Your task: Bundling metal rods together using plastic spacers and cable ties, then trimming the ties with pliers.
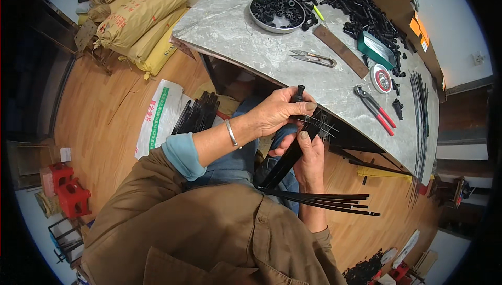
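Observation:
My left hand (280, 111), with a bracelet on its wrist, pinches a small black flanged plastic fitting (300, 92) above the table's near edge. My right hand (310, 158) is closed round a bundle of long black rods (285, 164), thumb on top. Thin wire ends (325, 127) fan out from the bundle's top, just under the left fingers. Over my lap, several black rods (329, 201) stick out to the right from its lower end. My fingers hide where the fitting and the wires meet.
On the grey marbled table (235, 29) are a round tin of black parts (277, 12), thread snips (314, 58), a brown strip (342, 52), a green box (375, 50), red-handled pliers (375, 110) and thin black rods (418, 123). Yellow sacks (138, 16) and more black rods (196, 115) lie left.

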A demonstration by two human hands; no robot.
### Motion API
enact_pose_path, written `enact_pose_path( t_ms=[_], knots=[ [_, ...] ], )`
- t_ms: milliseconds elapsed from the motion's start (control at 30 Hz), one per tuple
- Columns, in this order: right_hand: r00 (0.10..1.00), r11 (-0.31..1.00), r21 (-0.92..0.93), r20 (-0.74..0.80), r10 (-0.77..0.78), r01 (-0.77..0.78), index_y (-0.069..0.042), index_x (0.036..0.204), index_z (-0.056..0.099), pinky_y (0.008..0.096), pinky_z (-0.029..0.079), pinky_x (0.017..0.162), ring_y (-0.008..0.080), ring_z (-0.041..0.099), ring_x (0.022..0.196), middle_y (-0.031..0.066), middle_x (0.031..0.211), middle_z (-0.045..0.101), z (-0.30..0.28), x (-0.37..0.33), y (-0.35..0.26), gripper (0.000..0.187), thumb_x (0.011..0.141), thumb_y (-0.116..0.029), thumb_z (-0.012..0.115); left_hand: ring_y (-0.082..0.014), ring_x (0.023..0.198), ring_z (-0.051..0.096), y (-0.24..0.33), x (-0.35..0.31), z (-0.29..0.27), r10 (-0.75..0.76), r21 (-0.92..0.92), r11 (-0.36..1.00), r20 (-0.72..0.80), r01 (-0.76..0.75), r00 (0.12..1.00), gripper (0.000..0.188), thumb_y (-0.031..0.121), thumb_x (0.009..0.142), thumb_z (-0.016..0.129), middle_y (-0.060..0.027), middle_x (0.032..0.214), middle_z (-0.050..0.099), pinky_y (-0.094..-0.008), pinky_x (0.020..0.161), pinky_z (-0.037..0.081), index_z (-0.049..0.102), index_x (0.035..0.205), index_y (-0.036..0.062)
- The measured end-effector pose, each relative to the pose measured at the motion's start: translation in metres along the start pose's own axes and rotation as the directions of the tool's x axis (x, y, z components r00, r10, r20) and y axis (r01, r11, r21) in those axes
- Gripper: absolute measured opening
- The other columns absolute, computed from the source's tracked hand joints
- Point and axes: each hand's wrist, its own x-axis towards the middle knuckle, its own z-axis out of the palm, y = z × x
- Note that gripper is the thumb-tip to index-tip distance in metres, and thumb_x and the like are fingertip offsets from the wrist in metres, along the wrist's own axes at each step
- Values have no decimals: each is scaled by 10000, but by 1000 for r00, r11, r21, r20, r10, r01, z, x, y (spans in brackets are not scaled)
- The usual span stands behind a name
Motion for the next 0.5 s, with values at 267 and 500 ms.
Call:
enact_pose_path(
  t_ms=[267,500],
  knots=[
    [1000,999,-44,-9,-2,1,-29,1070,468,429,603,631,214,660,654,111,777,610,0,0,-1,258,966,-258,527,-127,815,588,3,2,1,-4,23,1000,-98,6,995,272,178,838,722,-53,882,612,-249,643,496,595,1014,15],
    [999,998,-65,-30,-14,12,-12,1094,466,415,603,632,202,658,656,108,778,609,3,-2,-4,304,964,-279,531,-166,909,612,8,-2,8,-27,58,998,-87,32,996,260,176,864,691,-72,934,629,-305,750,512,589,1058,37]
  ],
)
